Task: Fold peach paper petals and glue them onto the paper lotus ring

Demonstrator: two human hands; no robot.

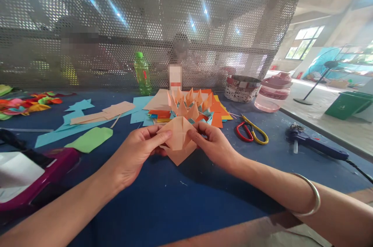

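A folded sheet of peach-coloured origami paper (178,142), with crease lines and a downward point, is held above the blue table. My left hand (145,142) pinches its left edge, thumb in front and fingers behind. On the right edge, my right hand (211,140) grips it the same way, with some fingers hidden behind the paper. Just beyond it stands a ring of pointed paper folds (192,103) in peach and light blue. Beneath and around that ring lie loose orange sheets (217,112).
Scissors (252,132) and a hot glue gun (317,144) lie to the right. Behind them are a round basket (242,88) and a pink jug (274,93). A green bottle (142,74) stands near the perforated screen (116,25). Paper scraps (87,118) and a magenta device (55,169) are left.
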